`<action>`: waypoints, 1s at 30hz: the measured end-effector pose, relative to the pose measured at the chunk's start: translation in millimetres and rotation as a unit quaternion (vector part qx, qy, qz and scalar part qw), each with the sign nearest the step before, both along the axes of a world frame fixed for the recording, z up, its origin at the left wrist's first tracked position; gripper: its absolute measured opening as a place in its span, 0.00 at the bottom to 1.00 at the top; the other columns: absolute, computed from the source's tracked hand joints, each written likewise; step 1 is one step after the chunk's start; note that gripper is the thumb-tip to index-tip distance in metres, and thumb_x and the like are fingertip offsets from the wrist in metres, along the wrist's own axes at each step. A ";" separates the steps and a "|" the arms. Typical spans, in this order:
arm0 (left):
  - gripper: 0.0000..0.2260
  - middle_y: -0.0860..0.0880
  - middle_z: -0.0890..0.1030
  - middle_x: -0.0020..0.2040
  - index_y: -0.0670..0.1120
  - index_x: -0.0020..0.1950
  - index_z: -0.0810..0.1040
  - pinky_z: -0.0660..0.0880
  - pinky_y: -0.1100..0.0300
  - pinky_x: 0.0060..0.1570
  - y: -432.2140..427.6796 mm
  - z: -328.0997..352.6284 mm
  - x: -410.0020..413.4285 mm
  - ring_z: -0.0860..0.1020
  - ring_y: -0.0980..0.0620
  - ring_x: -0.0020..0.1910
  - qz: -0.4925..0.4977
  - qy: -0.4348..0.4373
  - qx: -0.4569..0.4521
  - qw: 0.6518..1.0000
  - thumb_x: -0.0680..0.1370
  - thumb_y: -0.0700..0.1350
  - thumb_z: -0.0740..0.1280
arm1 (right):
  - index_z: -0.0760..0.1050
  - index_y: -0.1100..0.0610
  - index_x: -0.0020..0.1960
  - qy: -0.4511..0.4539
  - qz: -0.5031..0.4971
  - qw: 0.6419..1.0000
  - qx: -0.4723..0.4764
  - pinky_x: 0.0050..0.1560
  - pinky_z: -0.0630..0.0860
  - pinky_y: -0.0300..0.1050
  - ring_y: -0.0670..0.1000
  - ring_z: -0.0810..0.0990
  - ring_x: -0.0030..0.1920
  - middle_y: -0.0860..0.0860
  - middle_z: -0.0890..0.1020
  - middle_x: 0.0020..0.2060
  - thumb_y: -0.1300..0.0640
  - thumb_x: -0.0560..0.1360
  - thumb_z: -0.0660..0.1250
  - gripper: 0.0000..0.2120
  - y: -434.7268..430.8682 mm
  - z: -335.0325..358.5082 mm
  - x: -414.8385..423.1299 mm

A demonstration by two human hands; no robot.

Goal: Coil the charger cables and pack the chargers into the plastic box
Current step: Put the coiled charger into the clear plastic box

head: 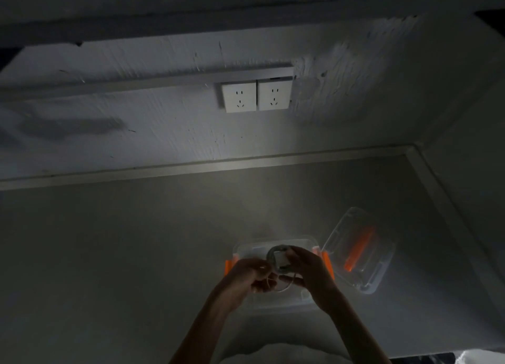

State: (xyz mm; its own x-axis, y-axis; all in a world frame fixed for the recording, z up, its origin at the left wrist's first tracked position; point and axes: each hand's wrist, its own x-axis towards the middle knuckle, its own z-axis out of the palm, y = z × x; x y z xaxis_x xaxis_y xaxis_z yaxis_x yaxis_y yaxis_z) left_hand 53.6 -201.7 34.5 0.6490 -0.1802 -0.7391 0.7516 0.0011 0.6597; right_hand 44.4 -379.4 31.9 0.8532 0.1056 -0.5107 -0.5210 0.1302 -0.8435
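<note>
We see the right hand (310,270) with its fingers curled round a small white square charger block (281,258). A thin white cable (270,255) is wound in a ring about the block. The left hand (250,277) pinches a loose loop of that cable, just left of and below the right fingertips. Beneath both sets of fingers sits the open clear plastic box with orange latches (246,247). A clear lid with an orange handle (360,251) lies to the right of the right fingers, on the grey floor (136,254).
</note>
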 end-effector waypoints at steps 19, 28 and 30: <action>0.12 0.35 0.83 0.48 0.31 0.55 0.79 0.82 0.50 0.46 -0.8 3.2 -16.2 0.83 0.40 0.45 0.030 0.038 -0.053 0.997 0.74 0.35 0.70 | 0.77 0.61 0.59 -0.035 0.084 0.996 0.014 0.54 0.79 0.65 0.60 0.83 0.53 0.62 0.82 0.54 0.51 0.79 0.61 0.16 -23.9 11.6 -8.7; 0.06 0.43 0.83 0.34 0.38 0.43 0.82 0.78 0.53 0.44 -3.4 7.0 -12.4 0.82 0.49 0.35 0.083 -0.025 -0.019 0.996 0.77 0.35 0.65 | 0.76 0.59 0.57 0.012 -0.024 1.000 -0.012 0.44 0.83 0.55 0.59 0.85 0.49 0.63 0.78 0.57 0.49 0.74 0.67 0.17 -17.6 -0.9 -7.4; 0.06 0.43 0.82 0.30 0.37 0.43 0.78 0.78 0.52 0.41 -7.4 11.5 -11.7 0.81 0.47 0.33 0.132 -0.009 -0.030 0.991 0.78 0.32 0.63 | 0.77 0.59 0.55 0.022 -0.066 0.997 0.019 0.46 0.82 0.56 0.62 0.84 0.50 0.65 0.79 0.55 0.47 0.69 0.69 0.20 -15.2 4.3 -7.2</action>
State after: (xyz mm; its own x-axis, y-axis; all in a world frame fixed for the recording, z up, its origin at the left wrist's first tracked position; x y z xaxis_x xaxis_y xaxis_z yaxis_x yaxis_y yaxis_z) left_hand 41.9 -209.0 46.0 0.6928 -0.0461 -0.7196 0.7077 0.2352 0.6662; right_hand 37.2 -394.6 36.2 0.8380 0.0140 -0.5455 -0.5336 0.2304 -0.8138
